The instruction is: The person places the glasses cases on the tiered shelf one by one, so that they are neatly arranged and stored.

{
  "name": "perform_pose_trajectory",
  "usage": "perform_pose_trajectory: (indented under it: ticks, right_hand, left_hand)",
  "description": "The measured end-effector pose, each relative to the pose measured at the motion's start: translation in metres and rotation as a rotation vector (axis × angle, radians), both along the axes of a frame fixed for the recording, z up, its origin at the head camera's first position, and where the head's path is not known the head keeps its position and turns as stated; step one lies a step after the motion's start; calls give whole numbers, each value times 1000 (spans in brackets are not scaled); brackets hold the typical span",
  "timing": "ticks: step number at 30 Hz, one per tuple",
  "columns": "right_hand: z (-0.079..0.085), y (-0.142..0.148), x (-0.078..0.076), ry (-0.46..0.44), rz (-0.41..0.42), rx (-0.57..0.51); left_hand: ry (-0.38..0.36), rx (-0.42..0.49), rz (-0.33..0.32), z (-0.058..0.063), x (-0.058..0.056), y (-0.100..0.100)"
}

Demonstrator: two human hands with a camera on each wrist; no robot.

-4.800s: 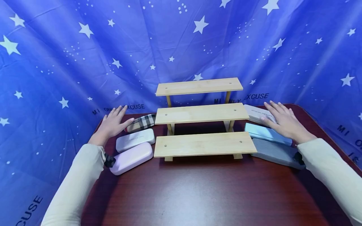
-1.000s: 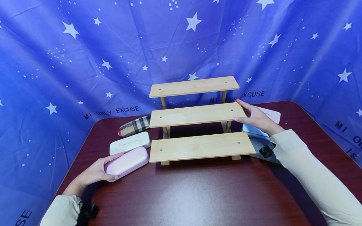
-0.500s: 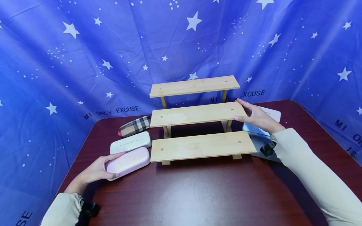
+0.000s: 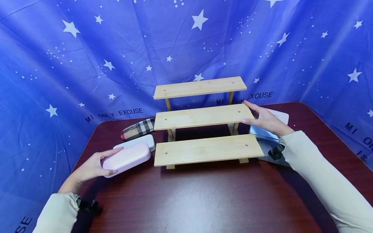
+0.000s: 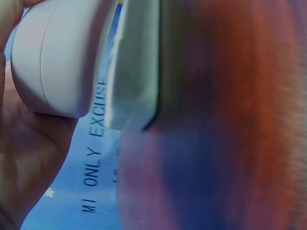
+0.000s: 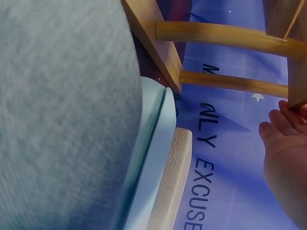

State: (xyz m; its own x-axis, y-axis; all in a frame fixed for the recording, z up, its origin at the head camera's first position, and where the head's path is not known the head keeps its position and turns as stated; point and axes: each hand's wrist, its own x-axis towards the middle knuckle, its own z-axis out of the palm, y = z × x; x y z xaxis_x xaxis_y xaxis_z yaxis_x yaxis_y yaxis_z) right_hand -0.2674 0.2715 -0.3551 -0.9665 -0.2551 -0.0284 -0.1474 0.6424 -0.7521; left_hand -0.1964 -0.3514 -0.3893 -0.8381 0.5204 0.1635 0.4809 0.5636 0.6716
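Observation:
My left hand grips the left end of a pale pink glasses case, fingers on its far side and thumb on the near side. In the left wrist view the pink case hangs above and apart from a white glasses case. On the head view's right, my right hand holds the right end of the middle board of a three-tier wooden display stand, thumb at the front edge and fingers at the back. In the right wrist view its fingertips touch the board's end.
Behind the pink case lies a plaid glasses case. Right of the stand, partly under my right arm, are a whitish case, a light blue case and a grey-blue case. A blue starry curtain backs the dark red table.
Both hands were spread over the cases at first; later the left took the pink case and the right took the middle board. Just now the pink case has risen and shifted slightly left.

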Motion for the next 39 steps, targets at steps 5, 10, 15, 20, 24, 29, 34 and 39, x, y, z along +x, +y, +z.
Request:
perform_pose_trajectory:
  ticks: [5, 10, 15, 20, 24, 29, 34, 39]
  right_hand:
    - [0, -1, 1, -7, 2, -1]
    - [1, 0, 2, 6, 1, -5]
    - [1, 0, 1, 17, 8, -9]
    - [1, -1, 0, 19, 11, 3]
    - [1, -2, 0, 15, 9, 7]
    - [2, -2, 0, 14, 3, 17]
    - [3, -2, -1, 30, 15, 9]
    - [3, -1, 1, 20, 8, 22]
  left_hand:
    - [22, 24, -19, 15, -7, 3]
    - [10, 48, -46, 30, -15, 9]
    - [10, 60, -65, 43, -21, 16]
    - [1, 82, -76, 54, -26, 22]
    - [-3, 85, -83, 62, -31, 29]
    - [-18, 85, -96, 71, -37, 38]
    - [18, 47, -113, 79, -44, 51]
    - [33, -24, -99, 87, -51, 65]
